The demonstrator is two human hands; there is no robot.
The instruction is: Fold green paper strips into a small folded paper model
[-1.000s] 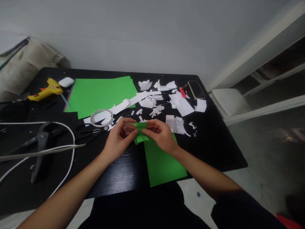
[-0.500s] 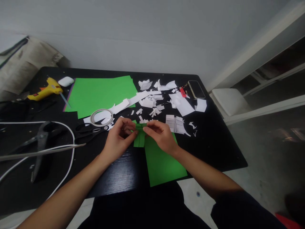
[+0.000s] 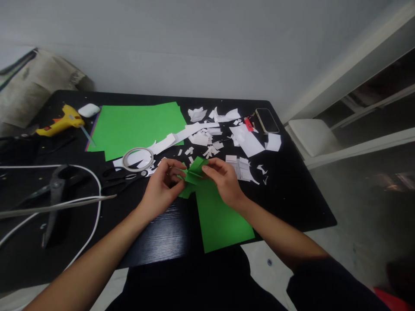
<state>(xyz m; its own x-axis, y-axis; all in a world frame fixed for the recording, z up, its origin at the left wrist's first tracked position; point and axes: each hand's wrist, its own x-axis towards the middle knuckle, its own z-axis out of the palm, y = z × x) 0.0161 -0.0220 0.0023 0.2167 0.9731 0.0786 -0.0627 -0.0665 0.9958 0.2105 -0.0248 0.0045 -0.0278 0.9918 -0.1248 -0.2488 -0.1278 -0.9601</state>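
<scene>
Between my hands is a small folded piece of green paper (image 3: 193, 173), with flaps standing up at angles. My left hand (image 3: 167, 181) pinches its left side between thumb and fingers. With thumb and forefinger, my right hand (image 3: 223, 179) grips its upper right part. Below them a green paper sheet (image 3: 223, 220) lies on the black table, partly under my right wrist. Just left of my left hand are black-handled scissors (image 3: 126, 179) and a roll of tape (image 3: 138, 160).
Larger green sheets (image 3: 139, 127) lie at the back left, near a yellow glue gun (image 3: 65, 122) and a white case (image 3: 89, 110). White paper scraps (image 3: 201, 137) spread across the back. A phone (image 3: 267, 120) is at the right; pliers (image 3: 56, 194) and a white cable (image 3: 99, 207) lie left.
The folded green paper has turned and opened out; a flap now rises toward the upper right. My right hand has shifted slightly right, while my left hand stays nearly in place.
</scene>
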